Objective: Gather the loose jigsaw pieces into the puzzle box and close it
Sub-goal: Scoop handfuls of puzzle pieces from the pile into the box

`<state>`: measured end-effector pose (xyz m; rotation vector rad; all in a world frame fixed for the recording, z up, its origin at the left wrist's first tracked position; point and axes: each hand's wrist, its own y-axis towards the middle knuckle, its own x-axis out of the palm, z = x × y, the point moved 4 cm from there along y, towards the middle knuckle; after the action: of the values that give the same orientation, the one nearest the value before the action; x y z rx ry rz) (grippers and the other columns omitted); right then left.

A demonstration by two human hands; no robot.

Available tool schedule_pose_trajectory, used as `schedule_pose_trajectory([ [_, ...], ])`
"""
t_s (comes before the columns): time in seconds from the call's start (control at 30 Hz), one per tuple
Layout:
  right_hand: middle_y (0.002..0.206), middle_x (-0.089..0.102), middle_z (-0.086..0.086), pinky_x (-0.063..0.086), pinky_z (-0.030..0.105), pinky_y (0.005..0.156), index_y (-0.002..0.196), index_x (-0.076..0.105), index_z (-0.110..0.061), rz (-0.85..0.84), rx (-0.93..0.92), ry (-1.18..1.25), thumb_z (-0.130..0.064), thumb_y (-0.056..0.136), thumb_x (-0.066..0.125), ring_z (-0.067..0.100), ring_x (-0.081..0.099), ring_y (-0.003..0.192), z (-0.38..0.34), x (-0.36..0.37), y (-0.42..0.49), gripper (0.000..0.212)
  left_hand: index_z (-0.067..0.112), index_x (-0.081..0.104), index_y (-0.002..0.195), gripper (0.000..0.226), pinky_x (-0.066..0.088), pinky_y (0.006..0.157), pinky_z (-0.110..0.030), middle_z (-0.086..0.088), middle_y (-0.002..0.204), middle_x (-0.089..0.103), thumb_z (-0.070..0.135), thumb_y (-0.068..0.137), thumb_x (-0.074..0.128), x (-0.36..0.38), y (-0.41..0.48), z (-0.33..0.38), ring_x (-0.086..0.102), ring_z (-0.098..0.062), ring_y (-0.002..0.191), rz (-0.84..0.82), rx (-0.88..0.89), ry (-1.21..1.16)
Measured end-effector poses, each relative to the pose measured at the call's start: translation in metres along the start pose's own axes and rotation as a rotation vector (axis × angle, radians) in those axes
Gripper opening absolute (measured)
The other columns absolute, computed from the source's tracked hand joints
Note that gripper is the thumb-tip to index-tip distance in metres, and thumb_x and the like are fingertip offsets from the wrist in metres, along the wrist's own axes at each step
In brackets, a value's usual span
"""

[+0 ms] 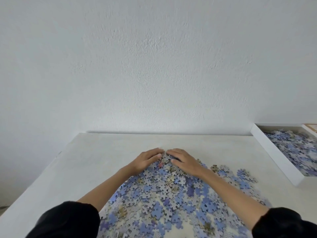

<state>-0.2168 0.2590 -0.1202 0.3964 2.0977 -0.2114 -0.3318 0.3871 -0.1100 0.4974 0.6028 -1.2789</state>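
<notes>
Both hands, left hand (145, 159) and right hand (184, 161), lie flat with fingers spread on the far end of the jigsaw pieces (171, 200) mid-table (103, 148), apparently to rake them together. The open puzzle box (274, 152) waits part-filled at the right edge.

Soft, even daylight; wide-angle bending and slight blur at edges.

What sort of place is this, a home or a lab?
Likely a plain room at home, though nothing settles it: a white table against a bare textured wall, loose jigsaw pieces heaped on it, and an open puzzle box at its right, partly filled.
</notes>
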Motion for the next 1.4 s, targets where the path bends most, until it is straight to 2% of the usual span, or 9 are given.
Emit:
schedule_pose_trajectory([
  [0.3,0.139,0.042,-0.004,0.03,0.037,0.107,0.134,0.042,-0.024,0.065,-0.004,0.166,-0.03,0.097,0.039,0.012,0.038,0.126,-0.003,-0.02,-0.031,0.037,0.027,0.053,0.128,0.07,0.036,0.094,-0.017,0.012,0.129,0.053,0.071,0.079,0.029,-0.008,-0.019,0.014,0.049,0.002,0.115,0.06,0.065,-0.009],
  [0.4,0.139,0.043,-0.004,0.03,0.038,0.107,0.133,0.043,-0.026,0.169,0.059,0.161,-0.032,0.096,0.039,0.013,0.037,0.128,0.018,-0.039,-0.052,0.037,0.025,0.052,0.126,0.085,0.035,0.087,-0.009,0.012,0.128,0.053,0.084,0.071,0.025,-0.02,-0.035,0.011,0.051,0.004,0.11,0.101,0.036,-0.019],
  [0.57,0.138,0.045,-0.004,0.027,0.042,0.108,0.131,0.046,-0.026,0.262,0.251,0.084,-0.04,0.095,0.037,0.016,0.037,0.129,0.06,-0.052,-0.089,0.04,0.028,0.049,0.124,0.091,0.036,0.102,-0.031,0.01,0.127,0.051,0.092,0.064,0.022,-0.032,-0.078,-0.01,0.047,-0.008,0.117,0.142,-0.075,0.037],
  [0.77,0.141,0.04,0.001,0.022,0.039,0.109,0.131,0.046,-0.024,0.291,0.279,0.056,-0.04,0.095,0.036,0.018,0.031,0.133,0.059,-0.04,-0.121,0.041,0.021,0.042,0.135,0.108,0.028,0.108,-0.037,0.005,0.138,0.042,0.094,0.059,0.019,-0.019,-0.115,-0.01,0.039,-0.01,0.125,0.206,-0.158,0.044],
  [0.93,0.144,0.036,0.002,0.021,0.038,0.11,0.135,0.041,-0.024,0.218,0.212,-0.016,-0.076,0.076,0.004,0.018,0.028,0.134,0.031,-0.016,-0.122,0.087,0.024,0.031,0.142,0.114,0.024,0.109,-0.044,-0.001,0.15,0.029,0.096,0.056,0.009,0.007,-0.119,0.006,0.032,-0.019,0.133,0.203,-0.18,0.137],
  [1.03,0.14,0.041,0.003,0.027,0.039,0.109,0.134,0.041,-0.023,0.244,0.189,0.063,-0.043,0.096,0.03,0.019,0.036,0.13,0.019,-0.018,-0.124,0.045,0.019,0.03,0.142,0.119,0.028,0.106,-0.044,-0.005,0.148,0.031,0.097,0.053,0.012,0.006,-0.12,0.014,0.036,-0.022,0.129,0.237,-0.195,0.06],
  [1.1,0.138,0.044,0.005,0.031,0.04,0.106,0.131,0.046,-0.019,0.299,0.173,0.08,-0.03,0.097,0.039,0.02,0.04,0.126,0.019,-0.028,-0.129,0.037,0.017,0.033,0.14,0.12,0.031,0.104,-0.043,-0.006,0.146,0.034,0.097,0.053,0.014,0.001,-0.127,0.016,0.038,-0.021,0.127,0.278,-0.2,0.022],
  [1.27,0.137,0.047,0.006,0.027,0.045,0.107,0.125,0.053,-0.02,0.444,0.32,-0.041,-0.034,0.095,0.043,0.024,0.038,0.129,0.065,-0.065,-0.158,0.035,0.016,0.038,0.138,0.118,0.029,0.107,-0.043,-0.005,0.143,0.039,0.097,0.056,0.014,-0.009,-0.161,0.003,0.039,-0.018,0.127,0.309,-0.225,0.054],
  [1.4,0.137,0.046,0.005,0.032,0.044,0.105,0.129,0.049,-0.022,0.332,0.391,0.084,-0.042,0.094,0.039,0.023,0.039,0.127,0.085,-0.068,-0.176,0.042,0.021,0.036,0.139,0.113,0.026,0.108,-0.046,0.0,0.146,0.036,0.096,0.058,0.014,-0.006,-0.194,-0.006,0.036,-0.016,0.129,0.306,-0.235,0.073],
])
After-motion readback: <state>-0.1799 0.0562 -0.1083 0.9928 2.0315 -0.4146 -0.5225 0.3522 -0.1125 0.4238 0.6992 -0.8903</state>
